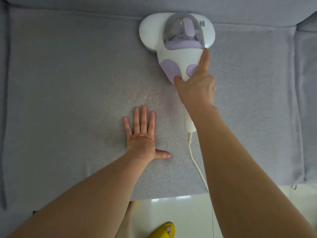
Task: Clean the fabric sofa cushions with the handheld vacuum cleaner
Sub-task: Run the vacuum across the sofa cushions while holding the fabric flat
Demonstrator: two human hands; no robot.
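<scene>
Vacuum: white and lilac plastic handheld vacuum cleaner with a wide rounded head and a clear domed dust cup, lying flat on the seat, its head up against the seam where the seat meets the backrest.
Right hand: the right hand grips the vacuum's handle from above, fingers curled round it; the forefinger lies straight along the body's right edge, its tip just under the dome, and the thumb presses the lilac panel on the left of the body.
Ahead of the grip: the head and dome, with a small printed code sticker on the head's right side.
Behind the grip: the white handle end shows from under the wrist, and a thin white power cord runs from it along the forearm, over the seat's front edge and down toward the floor.
Left hand: the left hand lies flat, palm down, fingers straight and slightly spread, thumb out to the side, holding nothing; it is well behind and to the left of the grip, pressing on the seat.
Cushion: grey-blue woven fabric sofa seat cushion, with pale specks scattered between the two hands.
Backrest: matching grey-blue padded backrest beyond the vacuum's head.
Floor: glossy white tile floor below the seat's front edge, with a yellow rubber slipper on a foot.
</scene>
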